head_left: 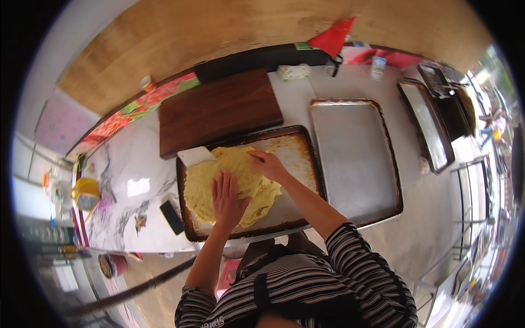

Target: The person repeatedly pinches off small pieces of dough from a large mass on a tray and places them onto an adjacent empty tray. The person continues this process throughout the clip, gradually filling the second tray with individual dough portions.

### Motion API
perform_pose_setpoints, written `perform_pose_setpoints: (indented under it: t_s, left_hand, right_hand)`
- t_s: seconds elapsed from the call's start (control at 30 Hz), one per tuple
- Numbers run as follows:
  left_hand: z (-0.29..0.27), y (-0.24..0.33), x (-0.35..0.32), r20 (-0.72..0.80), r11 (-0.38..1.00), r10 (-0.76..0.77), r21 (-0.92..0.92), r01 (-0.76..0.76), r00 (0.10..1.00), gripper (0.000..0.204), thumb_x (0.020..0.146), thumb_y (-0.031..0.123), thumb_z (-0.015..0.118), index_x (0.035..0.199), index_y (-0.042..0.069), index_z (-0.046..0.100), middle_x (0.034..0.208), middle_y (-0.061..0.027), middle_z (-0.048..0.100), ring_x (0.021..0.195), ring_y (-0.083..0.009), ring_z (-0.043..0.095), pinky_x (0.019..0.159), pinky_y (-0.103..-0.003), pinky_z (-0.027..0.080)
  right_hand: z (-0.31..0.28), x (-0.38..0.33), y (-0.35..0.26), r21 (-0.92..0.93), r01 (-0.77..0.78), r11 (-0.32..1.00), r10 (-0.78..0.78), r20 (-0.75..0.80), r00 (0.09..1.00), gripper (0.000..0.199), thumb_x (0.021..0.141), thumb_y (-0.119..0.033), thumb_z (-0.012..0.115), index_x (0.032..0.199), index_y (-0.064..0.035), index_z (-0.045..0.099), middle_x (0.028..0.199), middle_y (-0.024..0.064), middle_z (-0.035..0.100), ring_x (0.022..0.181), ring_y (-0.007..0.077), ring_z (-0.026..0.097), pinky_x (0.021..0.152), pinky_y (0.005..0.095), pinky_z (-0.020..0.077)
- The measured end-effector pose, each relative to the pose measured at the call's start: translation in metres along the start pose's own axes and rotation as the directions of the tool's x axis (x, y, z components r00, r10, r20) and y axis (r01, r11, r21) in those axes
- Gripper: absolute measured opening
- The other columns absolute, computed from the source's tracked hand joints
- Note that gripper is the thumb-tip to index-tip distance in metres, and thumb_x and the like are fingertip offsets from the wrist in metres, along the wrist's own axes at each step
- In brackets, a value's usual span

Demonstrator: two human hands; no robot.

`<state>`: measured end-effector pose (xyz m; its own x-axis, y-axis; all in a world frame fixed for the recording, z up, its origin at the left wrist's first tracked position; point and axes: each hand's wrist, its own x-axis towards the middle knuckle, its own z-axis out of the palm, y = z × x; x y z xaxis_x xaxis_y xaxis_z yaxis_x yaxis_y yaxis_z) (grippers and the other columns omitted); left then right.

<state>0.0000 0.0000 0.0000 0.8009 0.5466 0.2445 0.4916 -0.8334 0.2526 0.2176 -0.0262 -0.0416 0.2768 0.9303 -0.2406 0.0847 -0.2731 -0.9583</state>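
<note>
On the marble-patterned counter (136,175), a dark-rimmed baking tray (303,147) holds a sheet of soft yellow dough (240,169), spread over the tray's left and middle parts and leaving the right part bare. The dough's near right edge is ragged and folded over on itself.

The likeliest trouble, judging by how thin and uneven the sheet looks, is a tear: if one hand pushes while the other pins, the dough between them could stretch and split, most probably along that folded edge. Sticking is another risk, since a palm pressed flat may lift dough with it when it rises. A white scraper (195,156) sits at the tray's far left corner, touching the dough (its blade could nick the sheet if bumped). A dark phone (171,217) lies just beside the tray's left rim, within reach of stray dough.

The left hand (226,199) is spread flat, fingers extended and slightly apart, palm down on the near part of the dough; it grips nothing. The right hand (268,164) rests on the dough's far right edge with fingers curled downward, seemingly pressing or pinching the edge, though whether it truly grasps it cannot be told.

Beyond lie a brown wooden board (219,109) and an empty metal tray (355,153).
</note>
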Motion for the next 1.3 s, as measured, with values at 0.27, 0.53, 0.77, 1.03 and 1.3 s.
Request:
perform_pose_setpoints:
  t_s: [0.27,0.53,0.77,1.03,1.3]
  left_hand:
    - [0.004,-0.002,-0.001,-0.055,0.998,0.051,-0.036,-0.053,0.997,0.081,0.076,0.03,0.07,0.139,-0.002,0.03,0.148,-0.0248,0.027,0.138,-0.0417,0.024,0.113,-0.053,0.016]
    - [0.003,0.004,0.002,-0.043,1.0,0.025,0.005,-0.025,0.999,0.077,0.08,0.036,0.066,0.138,-0.002,0.033,0.146,-0.0257,0.03,0.137,-0.0427,0.026,0.112,-0.054,0.017]
    - [0.008,0.002,0.0,-0.052,1.0,0.002,-0.025,-0.003,0.999,0.076,0.078,0.032,0.068,0.137,0.0,0.035,0.148,-0.0233,0.029,0.138,-0.0408,0.025,0.113,-0.053,0.017]
    - [0.004,0.001,-0.002,-0.032,1.0,-0.011,-0.013,0.011,0.999,0.078,0.081,0.037,0.066,0.14,-0.001,0.033,0.149,-0.0236,0.026,0.139,-0.0404,0.024,0.113,-0.052,0.017]
    - [0.008,0.002,-0.004,-0.089,0.999,-0.021,-0.041,0.017,0.996,0.08,0.077,0.033,0.07,0.138,-0.002,0.033,0.149,-0.023,0.027,0.138,-0.0399,0.025,0.113,-0.052,0.017]
  right_hand:
    - [-0.111,-0.032,0.109,-0.381,-0.188,0.905,-0.202,-0.775,0.599,0.041,0.087,-0.026,0.059,0.12,-0.0012,0.057,0.118,0.0193,0.059,0.112,0.0368,0.054,0.098,0.0419,0.0416]
    - [-0.119,-0.078,0.193,-0.251,-0.463,0.85,0.179,-0.69,0.702,0.041,0.088,-0.039,0.049,0.107,-0.0051,0.065,0.104,0.0218,0.064,0.1,0.0391,0.06,0.087,0.045,0.047]
    - [-0.118,-0.079,0.133,-0.485,-0.532,0.694,0.16,-0.616,0.771,0.046,0.089,-0.031,0.051,0.122,0.0,0.055,0.123,0.0222,0.057,0.112,0.0377,0.054,0.094,0.045,0.0447]
    - [-0.014,-0.012,0.019,0.082,0.139,0.987,-0.127,-0.135,0.983,0.043,0.094,-0.03,0.056,0.131,-0.0072,0.053,0.119,0.0114,0.064,0.107,0.0189,0.06,0.087,0.0301,0.0456]
    - [-0.008,-0.03,-0.004,-0.157,0.054,0.986,-0.057,-0.012,0.998,0.045,0.088,-0.031,0.064,0.122,-0.0022,0.06,0.098,0.0094,0.069,0.087,0.0136,0.062,0.076,0.0278,0.0484]
